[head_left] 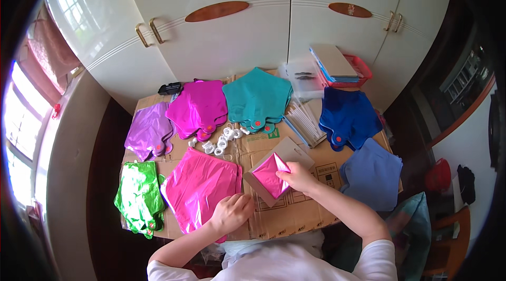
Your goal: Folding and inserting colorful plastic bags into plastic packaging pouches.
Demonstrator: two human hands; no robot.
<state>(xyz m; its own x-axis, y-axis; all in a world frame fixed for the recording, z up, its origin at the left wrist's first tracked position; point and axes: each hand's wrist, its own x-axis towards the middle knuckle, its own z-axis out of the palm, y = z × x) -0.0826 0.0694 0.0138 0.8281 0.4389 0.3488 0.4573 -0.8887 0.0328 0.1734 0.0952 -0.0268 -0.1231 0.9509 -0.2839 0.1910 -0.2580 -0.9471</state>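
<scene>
My right hand [298, 178] is closed on the edge of a folded pink foil balloon [270, 176], pressed into a small, shiny square. Beneath that square lies a grey-brown card [289, 150], opened out on the table. My left hand [233, 213] is curled with its knuckles up, beside the lower right edge of a stack of flat pink foil balloons [196, 189]. Whatever its fingers may hold is hidden. White ribbon coils [224, 141] sit in a cluster above the pink stack.
Cardboard [300, 218] covers the table. Around it lie flat foil stacks: green [138, 196], lilac [147, 129], magenta [199, 107], teal [256, 96], dark blue [349, 116] and pale blue [373, 175]. Several cards [307, 123] and a red basket [361, 70] stand toward the white cabinet [237, 38].
</scene>
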